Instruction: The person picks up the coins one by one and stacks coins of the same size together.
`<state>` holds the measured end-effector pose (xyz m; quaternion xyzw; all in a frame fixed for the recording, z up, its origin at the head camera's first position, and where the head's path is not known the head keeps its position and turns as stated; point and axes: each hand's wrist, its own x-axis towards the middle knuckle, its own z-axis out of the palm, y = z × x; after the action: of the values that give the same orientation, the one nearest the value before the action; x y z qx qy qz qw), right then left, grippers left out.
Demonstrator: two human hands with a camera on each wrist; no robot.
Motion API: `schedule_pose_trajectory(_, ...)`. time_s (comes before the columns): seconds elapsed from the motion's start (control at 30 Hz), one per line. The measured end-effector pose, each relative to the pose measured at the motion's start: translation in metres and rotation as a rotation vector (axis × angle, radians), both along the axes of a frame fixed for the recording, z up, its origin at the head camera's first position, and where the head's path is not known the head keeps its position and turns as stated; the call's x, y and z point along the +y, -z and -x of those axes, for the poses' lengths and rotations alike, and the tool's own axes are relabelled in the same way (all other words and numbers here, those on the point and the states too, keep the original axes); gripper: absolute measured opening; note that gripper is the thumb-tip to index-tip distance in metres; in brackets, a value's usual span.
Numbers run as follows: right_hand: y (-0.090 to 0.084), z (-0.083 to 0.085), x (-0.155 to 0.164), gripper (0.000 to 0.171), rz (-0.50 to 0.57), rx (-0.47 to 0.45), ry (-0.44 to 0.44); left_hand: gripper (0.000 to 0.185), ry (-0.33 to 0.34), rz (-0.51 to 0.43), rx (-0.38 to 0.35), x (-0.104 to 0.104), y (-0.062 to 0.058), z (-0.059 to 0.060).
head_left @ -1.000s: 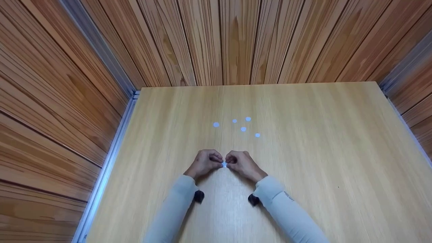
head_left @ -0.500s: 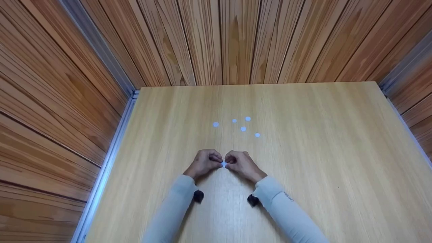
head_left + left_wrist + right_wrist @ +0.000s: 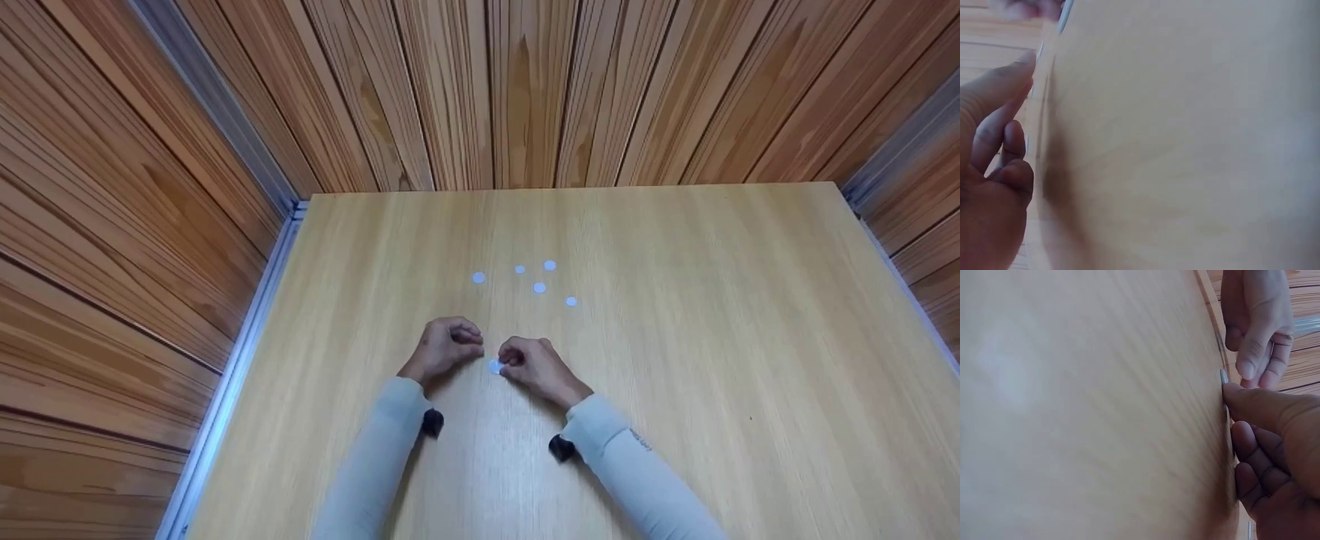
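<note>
So the right hand (image 3: 540, 365) has its thumb and bent fingers on the right edge of a pale round disc (image 3: 494, 367), basically pinching it, with most of the disc poking out on the left. That disc is down on the near half of the wooden table (image 3: 712, 337), left of the right hand. Left hand (image 3: 448, 346) is just off to the left and a bit farther out, apart from the disc: thumb stretched out, fingers loosely bent, only a narrow gap at the tips and nothing in it. Over on the far side there are five more pale dots, pretty scattered: a leftmost dot (image 3: 478, 277), a small dot (image 3: 520, 269) right of it, the farthest dot (image 3: 550, 265), a middle dot (image 3: 539, 288) just nearer than that one, and the rightmost dot (image 3: 571, 301), nearest of the bunch. Both arms are in light sleeves (image 3: 637, 469), with a black gadget (image 3: 433, 423) at the left wrist and another at the right. Wood-plank wall (image 3: 525, 97) along the far edge, metal rail (image 3: 225, 367) down the left.
</note>
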<state>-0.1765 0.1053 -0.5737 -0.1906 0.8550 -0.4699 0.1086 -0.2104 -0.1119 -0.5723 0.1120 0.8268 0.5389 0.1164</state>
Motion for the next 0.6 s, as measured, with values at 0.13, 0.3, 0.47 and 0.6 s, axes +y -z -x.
schedule_pose_trajectory(0.13,0.0,0.0,0.001,0.014,-0.003,-0.009,-0.003,0.02,-0.055,0.003,0.001,-0.002,-0.003,0.012)
schedule_pose_trajectory(0.3,0.0,0.0,0.0,0.013,0.002,-0.005,0.006,0.021,-0.115,-0.041,-0.01,-0.001,-0.006,0.025)
schedule_pose_trajectory(0.47,0.001,-0.001,0.0,0.014,0.01,0.0,0.01,0.021,-0.17,-0.059,-0.014,0.002,-0.004,0.036)
schedule_pose_trajectory(0.6,0.001,-0.002,0.001,0.014,0.015,-0.011,0.009,0.022,-0.211,-0.088,-0.023,0.003,-0.005,0.046)
